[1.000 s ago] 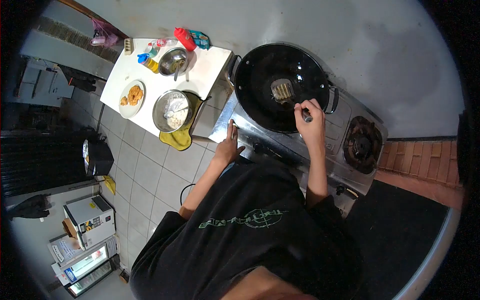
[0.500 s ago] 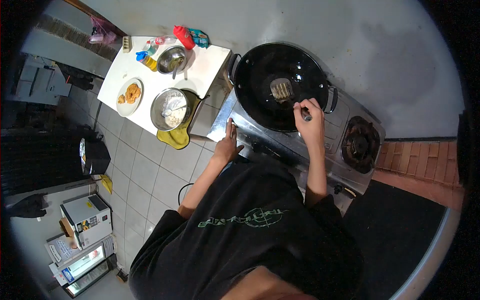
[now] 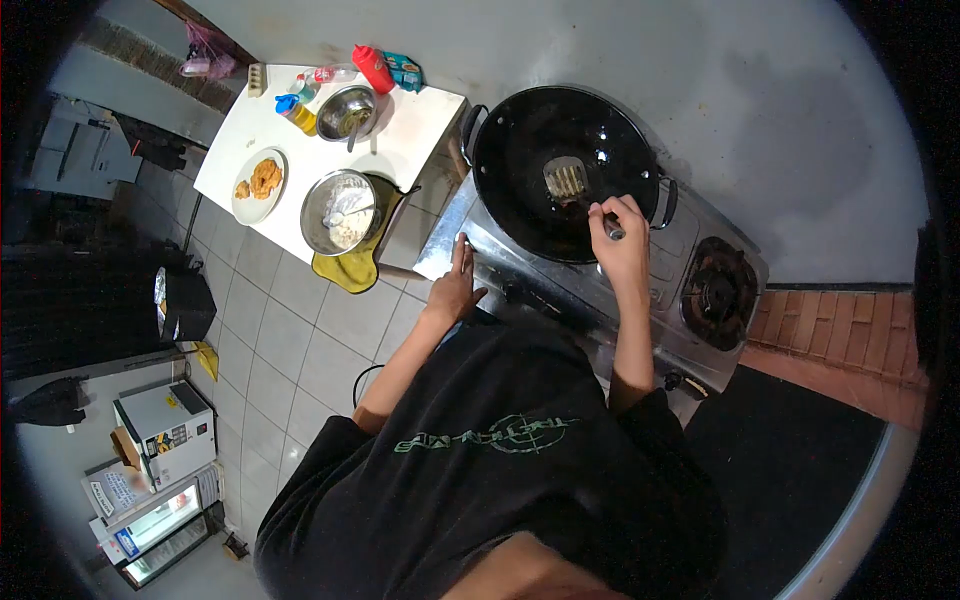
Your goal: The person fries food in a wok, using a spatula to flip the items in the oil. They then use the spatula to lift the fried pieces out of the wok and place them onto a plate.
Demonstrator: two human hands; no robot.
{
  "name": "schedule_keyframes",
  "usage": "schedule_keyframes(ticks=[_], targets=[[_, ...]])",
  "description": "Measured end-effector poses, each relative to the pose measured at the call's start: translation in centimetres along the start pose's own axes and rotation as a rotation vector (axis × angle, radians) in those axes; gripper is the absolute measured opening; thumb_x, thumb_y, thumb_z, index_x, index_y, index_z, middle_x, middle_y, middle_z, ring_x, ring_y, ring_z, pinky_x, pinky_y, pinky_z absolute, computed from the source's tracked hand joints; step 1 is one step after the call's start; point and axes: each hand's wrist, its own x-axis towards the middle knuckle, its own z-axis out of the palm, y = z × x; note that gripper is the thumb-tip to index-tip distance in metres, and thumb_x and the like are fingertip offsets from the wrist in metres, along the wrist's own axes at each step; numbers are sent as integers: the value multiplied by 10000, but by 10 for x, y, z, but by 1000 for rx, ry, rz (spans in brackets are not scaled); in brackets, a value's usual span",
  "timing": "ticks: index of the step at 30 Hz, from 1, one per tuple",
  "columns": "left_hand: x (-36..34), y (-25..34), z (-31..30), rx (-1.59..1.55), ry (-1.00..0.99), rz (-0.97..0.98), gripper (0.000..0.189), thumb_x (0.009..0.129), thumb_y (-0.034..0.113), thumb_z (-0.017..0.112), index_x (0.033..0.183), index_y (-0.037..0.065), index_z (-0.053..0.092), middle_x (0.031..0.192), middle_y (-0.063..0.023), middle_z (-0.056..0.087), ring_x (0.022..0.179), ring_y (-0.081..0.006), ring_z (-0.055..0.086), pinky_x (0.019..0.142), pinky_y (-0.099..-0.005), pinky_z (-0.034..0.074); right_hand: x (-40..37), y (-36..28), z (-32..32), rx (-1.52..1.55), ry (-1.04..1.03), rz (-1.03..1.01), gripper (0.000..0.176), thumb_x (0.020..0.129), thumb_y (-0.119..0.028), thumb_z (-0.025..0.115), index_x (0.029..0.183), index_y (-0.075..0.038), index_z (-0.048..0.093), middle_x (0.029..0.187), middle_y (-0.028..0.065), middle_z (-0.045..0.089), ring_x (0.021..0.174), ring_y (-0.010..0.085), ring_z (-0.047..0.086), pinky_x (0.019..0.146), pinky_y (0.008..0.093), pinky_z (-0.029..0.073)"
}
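My right hand point(image 3: 622, 236) is closed round the handle of a slotted spatula point(image 3: 565, 180), whose flat head is over the inside of the large black wok point(image 3: 520, 225). The wok has two loop handles and stands on the metal gas stove point(image 3: 660, 285). Some dark, shiny liquid seems to lie in it; I cannot make out any food there. At the stove's left front corner my left hand point(image 3: 455, 293) rests with its fingers stretched out, holding nothing.
Left of the stove stands a white table point(image 3: 285, 100) with a plate of fried food point(image 3: 262, 186), a bowl of white flour-like mix point(image 3: 341, 212) on a yellow cloth point(image 3: 347, 272), a smaller metal bowl point(image 3: 347, 113) and a red bottle point(image 3: 372, 69). A bare burner point(image 3: 718, 292) is on the right.
The spatula head has shifted very slightly within the wok, still in my right hand. My left hand stays at the stove's corner. The view has tilted a little.
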Motion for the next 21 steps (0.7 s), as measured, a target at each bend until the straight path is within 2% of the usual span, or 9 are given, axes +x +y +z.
schedule_keyframes(ticks=[21], targets=[[0,0,0,-6,19,2,938,831,399,694,1478,-65,197,1584,-218,-66,890,-374,683,803,-425,558,-1,2,2,20,4,1,173,852,-141,648,793,-4,562,798,139,545,735,363,586,647,426,442]])
